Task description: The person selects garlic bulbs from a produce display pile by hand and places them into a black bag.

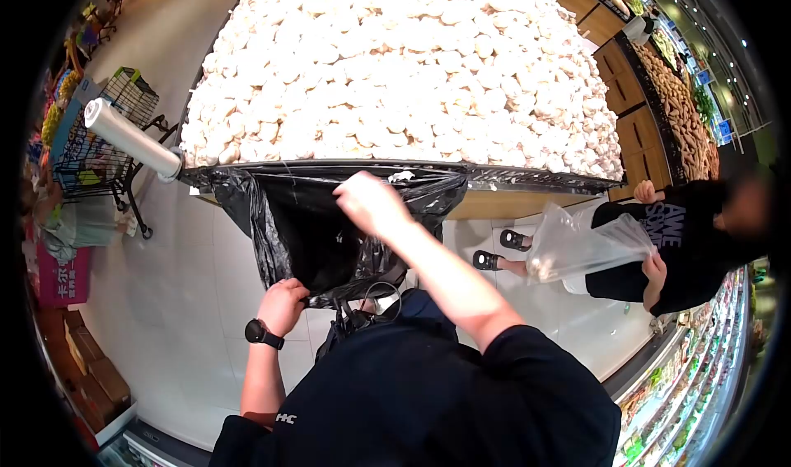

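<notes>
A black plastic bag [265, 245] hangs with its mouth spread wide along the front edge of a display stand. My left hand [283, 304], with a dark watch on the wrist, is closed on the bag's near rim at the lower left. Over the bag's opening is my right hand [369, 203], its fingers curled in; anything inside them is hidden. Just beyond, a big heap of garlic bulbs [395, 80] fills the stand. A small white scrap [401, 176] lies on the bag's far edge near my right hand.
At the right, another person [684, 236] in a dark shirt holds a clear plastic bag [581, 245] with something pale in it. A plastic bag roll [132, 140] juts from the stand's left corner. Behind it is a shopping cart [95, 158]. Refrigerated shelves [700, 368] line the lower right.
</notes>
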Action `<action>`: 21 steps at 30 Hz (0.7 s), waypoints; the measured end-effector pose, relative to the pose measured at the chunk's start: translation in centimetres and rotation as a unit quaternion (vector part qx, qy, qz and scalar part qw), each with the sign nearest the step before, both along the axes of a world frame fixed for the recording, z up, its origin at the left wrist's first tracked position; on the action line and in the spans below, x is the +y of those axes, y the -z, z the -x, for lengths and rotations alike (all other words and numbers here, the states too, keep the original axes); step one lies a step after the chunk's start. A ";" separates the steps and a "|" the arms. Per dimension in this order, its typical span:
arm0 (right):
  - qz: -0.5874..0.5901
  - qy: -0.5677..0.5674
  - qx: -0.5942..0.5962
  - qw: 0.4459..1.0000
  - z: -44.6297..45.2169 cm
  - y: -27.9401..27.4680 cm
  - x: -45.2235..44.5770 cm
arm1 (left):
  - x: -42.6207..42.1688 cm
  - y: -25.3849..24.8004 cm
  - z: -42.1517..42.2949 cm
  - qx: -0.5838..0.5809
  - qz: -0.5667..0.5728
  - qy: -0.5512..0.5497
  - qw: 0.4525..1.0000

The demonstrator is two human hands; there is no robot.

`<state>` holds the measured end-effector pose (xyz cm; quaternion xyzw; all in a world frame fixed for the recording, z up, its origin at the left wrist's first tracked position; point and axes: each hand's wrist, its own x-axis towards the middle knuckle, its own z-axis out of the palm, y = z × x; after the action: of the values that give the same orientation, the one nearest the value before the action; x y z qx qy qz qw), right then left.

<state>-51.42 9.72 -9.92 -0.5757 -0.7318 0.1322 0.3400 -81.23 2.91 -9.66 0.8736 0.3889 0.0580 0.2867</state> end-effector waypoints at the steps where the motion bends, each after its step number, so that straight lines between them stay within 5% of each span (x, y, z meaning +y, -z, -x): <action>1: 0.001 0.069 -0.026 0.997 -3.3 -3.5 -0.3 | 0.2 0.0 0.4 0.022 -0.018 -0.016 0.999; 2: 0.108 0.163 -0.101 0.975 -7.0 -6.8 -0.3 | 0.4 0.3 1.0 0.035 -0.036 -0.029 0.998; 3: 0.123 0.300 0.015 0.946 -10.2 -8.5 -0.9 | 0.6 0.0 1.5 0.068 -0.046 -0.041 0.996; 4: 0.179 0.362 -0.034 0.914 -15.3 -8.0 -0.4 | 0.7 0.4 2.2 0.103 -0.063 -0.051 0.991; 5: 0.038 0.349 -0.134 0.927 -20.7 -6.1 -0.1 | 0.8 0.9 2.8 0.139 -0.079 -0.063 0.985; 7: 0.002 0.294 -0.250 0.923 -27.9 -4.6 -0.1 | 0.7 0.9 3.0 0.164 -0.074 -0.080 0.980; 9: 0.091 0.242 -0.255 0.932 -31.8 -3.8 0.9 | 0.2 0.8 2.5 0.192 -0.053 -0.095 0.975; 10: 0.127 0.214 -0.353 0.902 -32.6 -4.2 1.0 | -0.1 0.9 2.2 0.201 -0.033 -0.106 0.973; 18: 0.151 0.171 -0.285 0.931 -35.3 -4.2 1.3 | -2.6 0.0 -3.6 0.266 0.092 -0.139 0.950; 21: 0.020 0.154 -0.434 0.888 -34.8 -2.1 1.0 | -2.9 -0.6 -7.1 0.245 0.100 -0.132 0.955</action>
<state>-16.59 10.72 -7.84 -0.6882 -0.7053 -0.1700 -0.0069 -74.13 -0.02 -9.09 0.7687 0.5627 -0.1596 0.2589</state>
